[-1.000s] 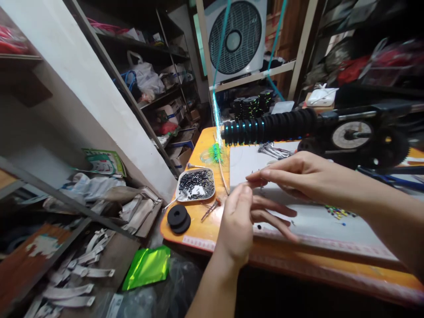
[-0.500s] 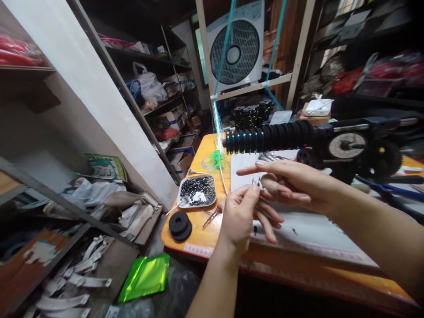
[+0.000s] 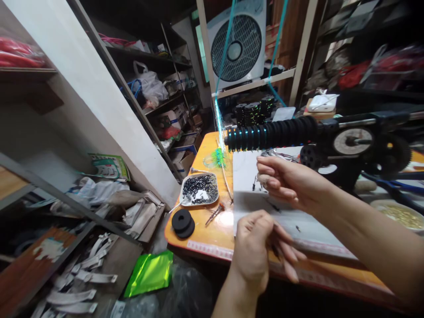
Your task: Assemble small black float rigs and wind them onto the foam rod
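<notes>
My left hand (image 3: pixel 258 247) hovers over the near edge of the orange table (image 3: pixel 205 229), thumb and forefinger pinched, other fingers loosely spread; what it pinches is too small to make out. My right hand (image 3: pixel 286 181) is curled above the white sheet (image 3: pixel 245 170), fingers closed on a tiny dark piece with a fine line I can barely see. A white dish of small black tubes (image 3: pixel 199 189) lies left of both hands. Two black spools (image 3: pixel 183 221) rest near the table's left corner.
A black ribbed roller (image 3: pixel 271 131) on a winding machine (image 3: pixel 361 145) spans the table behind my hands. Teal lines run up past a box fan (image 3: pixel 236 42). Shelves with bags stand on the left; a green pouch (image 3: pixel 149 274) and paper strips lie on the floor. A bowl (image 3: pixel 397 212) sits right.
My left hand drew back toward me, from beside the right hand to the table's near edge. My right hand curled its fingers shut and stayed above the white sheet.
</notes>
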Available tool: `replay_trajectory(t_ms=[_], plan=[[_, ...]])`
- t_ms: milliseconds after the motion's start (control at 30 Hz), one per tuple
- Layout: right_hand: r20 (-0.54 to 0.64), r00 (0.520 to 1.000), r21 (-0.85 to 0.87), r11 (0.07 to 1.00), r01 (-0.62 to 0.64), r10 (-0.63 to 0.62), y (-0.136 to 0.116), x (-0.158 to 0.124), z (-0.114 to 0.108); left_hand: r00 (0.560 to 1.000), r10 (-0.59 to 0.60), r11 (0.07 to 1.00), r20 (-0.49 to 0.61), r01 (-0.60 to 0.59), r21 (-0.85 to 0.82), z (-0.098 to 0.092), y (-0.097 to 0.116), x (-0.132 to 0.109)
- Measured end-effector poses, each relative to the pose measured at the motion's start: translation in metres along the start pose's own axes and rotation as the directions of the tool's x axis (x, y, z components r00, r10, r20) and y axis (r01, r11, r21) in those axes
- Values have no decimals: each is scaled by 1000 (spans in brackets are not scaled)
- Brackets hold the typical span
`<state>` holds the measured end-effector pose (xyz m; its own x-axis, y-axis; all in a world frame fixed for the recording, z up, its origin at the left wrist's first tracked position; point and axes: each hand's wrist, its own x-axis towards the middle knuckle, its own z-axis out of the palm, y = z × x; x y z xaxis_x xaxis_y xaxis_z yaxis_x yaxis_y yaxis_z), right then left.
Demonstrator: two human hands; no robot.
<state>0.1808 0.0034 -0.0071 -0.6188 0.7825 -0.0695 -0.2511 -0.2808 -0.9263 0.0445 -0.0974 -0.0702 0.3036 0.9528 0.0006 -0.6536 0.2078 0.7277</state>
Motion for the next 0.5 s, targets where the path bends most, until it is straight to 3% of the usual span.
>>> replay_trajectory(t_ms=[167, 500], plan=[[7, 999, 56, 998, -41, 41, -4, -3, 0, 999, -21, 995, -42, 16, -103, -4, -21, -20], [31, 998, 78, 995, -62, 59, -1, -5, 8, 996, -17, 965, 86, 39, -258, -22, -42, -39]])
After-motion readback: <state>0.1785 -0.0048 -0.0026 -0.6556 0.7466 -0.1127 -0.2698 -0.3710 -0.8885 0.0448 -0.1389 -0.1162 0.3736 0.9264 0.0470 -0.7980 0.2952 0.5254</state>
